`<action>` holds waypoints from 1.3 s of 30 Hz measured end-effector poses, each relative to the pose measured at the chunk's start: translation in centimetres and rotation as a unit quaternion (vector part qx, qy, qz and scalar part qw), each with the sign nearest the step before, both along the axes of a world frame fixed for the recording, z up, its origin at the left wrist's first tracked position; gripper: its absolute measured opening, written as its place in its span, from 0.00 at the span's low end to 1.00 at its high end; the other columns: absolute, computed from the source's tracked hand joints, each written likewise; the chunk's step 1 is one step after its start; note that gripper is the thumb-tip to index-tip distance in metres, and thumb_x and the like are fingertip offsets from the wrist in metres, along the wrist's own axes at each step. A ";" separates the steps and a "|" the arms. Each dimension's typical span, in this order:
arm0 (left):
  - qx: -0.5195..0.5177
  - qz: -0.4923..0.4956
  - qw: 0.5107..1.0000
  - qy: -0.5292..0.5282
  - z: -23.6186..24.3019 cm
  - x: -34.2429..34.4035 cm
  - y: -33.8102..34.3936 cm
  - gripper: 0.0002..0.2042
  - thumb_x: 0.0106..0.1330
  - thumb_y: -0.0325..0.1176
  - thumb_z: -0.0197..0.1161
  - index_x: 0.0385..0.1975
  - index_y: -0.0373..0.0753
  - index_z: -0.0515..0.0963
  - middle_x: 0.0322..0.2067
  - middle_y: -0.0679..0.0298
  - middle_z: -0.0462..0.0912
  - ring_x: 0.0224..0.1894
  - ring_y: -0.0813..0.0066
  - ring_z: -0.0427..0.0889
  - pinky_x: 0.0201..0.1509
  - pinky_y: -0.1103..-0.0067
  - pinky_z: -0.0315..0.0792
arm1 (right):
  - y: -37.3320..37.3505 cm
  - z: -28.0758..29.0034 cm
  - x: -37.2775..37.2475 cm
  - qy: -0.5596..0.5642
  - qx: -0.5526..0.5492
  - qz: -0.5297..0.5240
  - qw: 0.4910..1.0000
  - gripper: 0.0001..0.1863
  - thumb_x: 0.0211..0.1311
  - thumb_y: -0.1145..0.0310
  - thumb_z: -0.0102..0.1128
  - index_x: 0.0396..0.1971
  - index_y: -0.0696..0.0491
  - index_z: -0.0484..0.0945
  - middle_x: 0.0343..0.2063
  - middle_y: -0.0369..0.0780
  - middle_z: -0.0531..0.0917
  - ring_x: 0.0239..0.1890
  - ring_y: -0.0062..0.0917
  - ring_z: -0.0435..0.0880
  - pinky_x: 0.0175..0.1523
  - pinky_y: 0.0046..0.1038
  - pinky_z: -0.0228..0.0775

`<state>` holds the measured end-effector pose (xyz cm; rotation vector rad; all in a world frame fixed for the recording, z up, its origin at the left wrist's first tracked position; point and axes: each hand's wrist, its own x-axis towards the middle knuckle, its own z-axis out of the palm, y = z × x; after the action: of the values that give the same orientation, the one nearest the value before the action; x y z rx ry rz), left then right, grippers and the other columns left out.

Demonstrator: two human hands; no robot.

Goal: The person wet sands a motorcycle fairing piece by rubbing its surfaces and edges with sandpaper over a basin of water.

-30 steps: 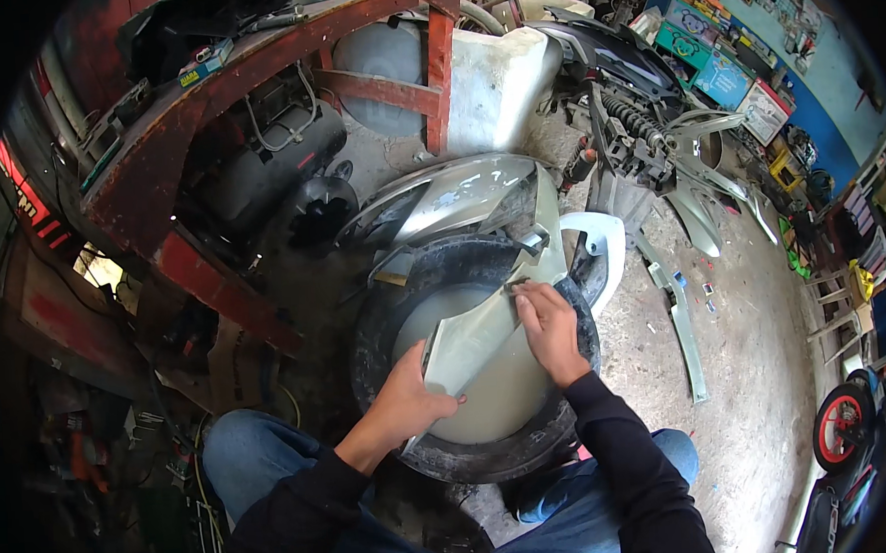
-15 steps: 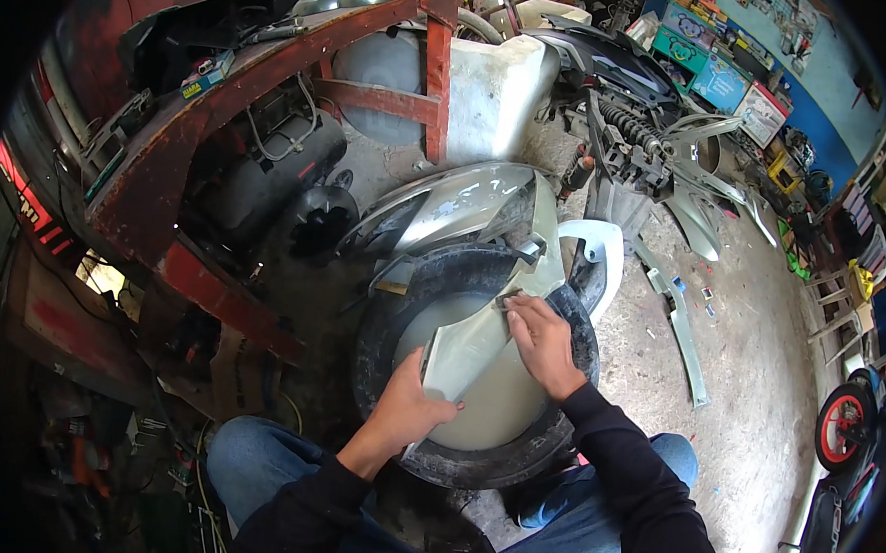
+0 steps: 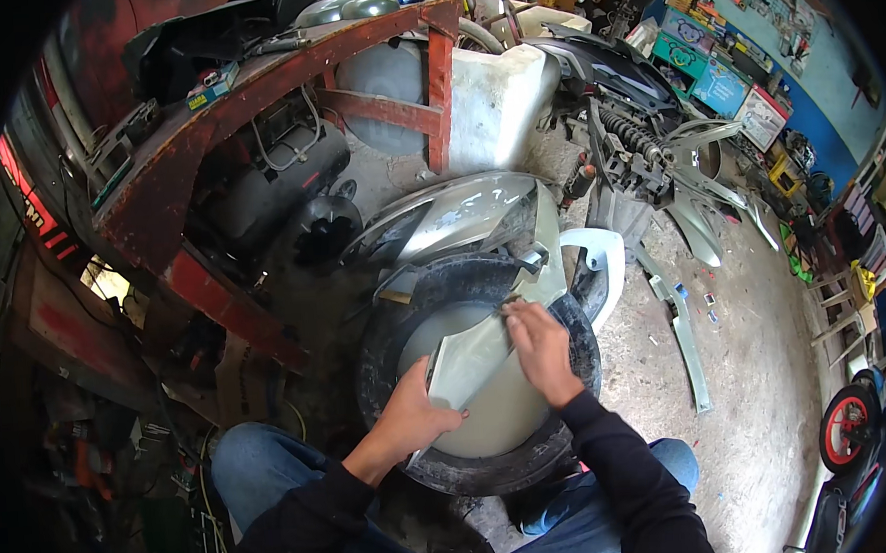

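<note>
Long pale grey-green plastic panel (image 3: 472, 355): slanted above round black rubber tub (image 3: 376, 355) of cloudy water (image 3: 497, 414), presumably to catch drips. Left hand (image 3: 406, 415): grasps lower end, apparently for steadiness. Right hand (image 3: 544, 347): fingers on upper edge; grip unclear. Small blue-and-yellow carton (image 3: 213, 86): printed lettering, on dark-red wooden bench (image 3: 150, 227).

Left hand (image 3: 412, 410) holds a panel (image 3: 470, 357) the right hand (image 3: 541, 343) touches
</note>
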<state>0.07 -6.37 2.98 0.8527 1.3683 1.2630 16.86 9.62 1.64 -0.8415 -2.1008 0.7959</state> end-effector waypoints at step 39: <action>0.018 0.003 1.000 0.024 1.0 -0.3 -0.2 0.32 0.48 0.22 0.69 0.58 0.29 0.70 0.48 0.58 0.81 0.51 0.72 0.79 0.56 0.75 0.72 | -5.0 2.2 -1.7 -0.010 0.081 0.058 0.995 0.10 0.68 0.75 0.57 0.43 0.62 0.84 0.44 0.48 0.85 0.51 0.40 0.86 0.56 0.33 0.77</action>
<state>-0.18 -6.57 4.00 0.9094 1.3914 1.2829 15.14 4.65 3.85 -0.6478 -2.2148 0.6668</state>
